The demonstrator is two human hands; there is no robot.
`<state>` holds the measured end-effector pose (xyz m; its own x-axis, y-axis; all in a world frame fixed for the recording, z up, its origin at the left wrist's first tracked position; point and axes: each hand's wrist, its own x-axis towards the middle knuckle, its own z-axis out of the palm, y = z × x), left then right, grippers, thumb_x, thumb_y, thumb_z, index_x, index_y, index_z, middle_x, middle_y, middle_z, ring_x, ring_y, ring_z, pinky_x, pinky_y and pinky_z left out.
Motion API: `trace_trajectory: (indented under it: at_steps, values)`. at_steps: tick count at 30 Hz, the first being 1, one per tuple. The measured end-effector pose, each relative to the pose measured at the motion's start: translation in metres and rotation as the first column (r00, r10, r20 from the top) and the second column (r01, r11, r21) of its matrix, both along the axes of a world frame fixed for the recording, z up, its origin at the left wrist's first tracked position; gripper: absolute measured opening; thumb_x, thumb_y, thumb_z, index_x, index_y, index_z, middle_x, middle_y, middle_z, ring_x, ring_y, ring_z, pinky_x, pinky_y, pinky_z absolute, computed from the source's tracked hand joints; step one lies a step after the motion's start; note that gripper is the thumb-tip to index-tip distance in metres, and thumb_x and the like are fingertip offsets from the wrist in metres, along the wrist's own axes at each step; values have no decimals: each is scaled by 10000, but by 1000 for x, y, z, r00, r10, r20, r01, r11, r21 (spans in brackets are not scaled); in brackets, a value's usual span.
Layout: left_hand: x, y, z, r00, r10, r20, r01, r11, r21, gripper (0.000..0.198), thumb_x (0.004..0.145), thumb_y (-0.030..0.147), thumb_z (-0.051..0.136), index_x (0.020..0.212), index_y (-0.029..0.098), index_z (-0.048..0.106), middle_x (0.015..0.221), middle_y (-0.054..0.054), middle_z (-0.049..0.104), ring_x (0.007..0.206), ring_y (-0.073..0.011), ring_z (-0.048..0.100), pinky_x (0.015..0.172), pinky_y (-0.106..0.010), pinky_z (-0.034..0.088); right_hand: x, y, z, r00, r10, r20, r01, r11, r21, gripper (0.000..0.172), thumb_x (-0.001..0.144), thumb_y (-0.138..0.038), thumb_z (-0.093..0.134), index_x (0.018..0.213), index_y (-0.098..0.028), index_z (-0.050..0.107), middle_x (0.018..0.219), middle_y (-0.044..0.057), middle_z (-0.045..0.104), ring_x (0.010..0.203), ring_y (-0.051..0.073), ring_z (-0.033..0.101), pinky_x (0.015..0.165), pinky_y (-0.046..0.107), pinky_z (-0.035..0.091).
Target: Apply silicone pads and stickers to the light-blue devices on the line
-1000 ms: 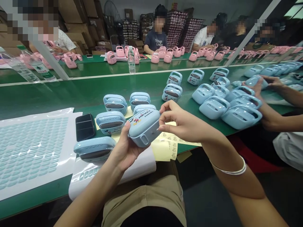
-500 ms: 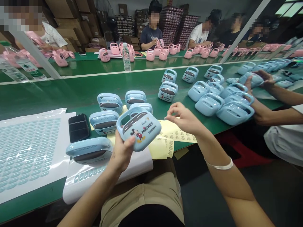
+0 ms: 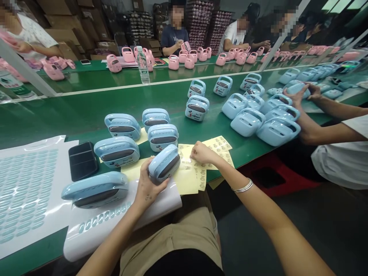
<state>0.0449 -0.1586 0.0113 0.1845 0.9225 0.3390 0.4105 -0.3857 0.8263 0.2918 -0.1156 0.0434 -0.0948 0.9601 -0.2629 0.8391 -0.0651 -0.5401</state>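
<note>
Left hand (image 3: 146, 188): wrapped around a blue case (image 3: 164, 165), thumb on the near side, fingers over the top.
Blue case: lower centre of the frame, tilted, dark panel facing right; its bottom rests on the white pad (image 3: 115, 222). Half a second ago it was held up in the air with the printed face towards the camera.
Right hand (image 3: 201, 153): narrow, fingertips pinched together on the yellow label sheet (image 3: 188, 180). Cannot tell whether a label is gripped. Earlier it hovered above the sheet.
Neighbours: more blue cases (image 3: 162, 137) stand just behind on the green table (image 3: 86, 111); black tray (image 3: 82, 160) centre left.
Co-worker: hands (image 3: 296, 94) on a case, upper right.
</note>
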Motion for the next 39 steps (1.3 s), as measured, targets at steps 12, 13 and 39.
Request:
trace_trajectory:
  at_steps: [12,13,39]
  values:
    - [20,-24,89,988,114,105,-149,893,425,609,595,324,753,1080,300,386,1342,-58,297,1355,-327,189,1105,-492,220,23,6,5,931,103,-351,-176,967,-182,208,678,-321,674,598,-148,591,544,-22,525,537,95,433,538,236,326]
    - [31,-15,112,995,66,69,-89,905,417,529,654,306,710,1098,284,424,1291,-59,372,1326,-317,262,1103,-476,220,27,7,5,913,94,-398,-181,966,-186,240,668,-365,679,621,-148,588,556,-31,515,534,85,412,534,232,313]
    - [203,224,157,480,-118,-869,510,844,167,389,893,156,400,1271,111,479,1130,-197,588,1017,-270,585,889,-444,423,47,-15,7,725,119,-678,-35,990,136,395,702,-596,637,682,-218,524,860,-3,539,828,164,552,713,313,484]
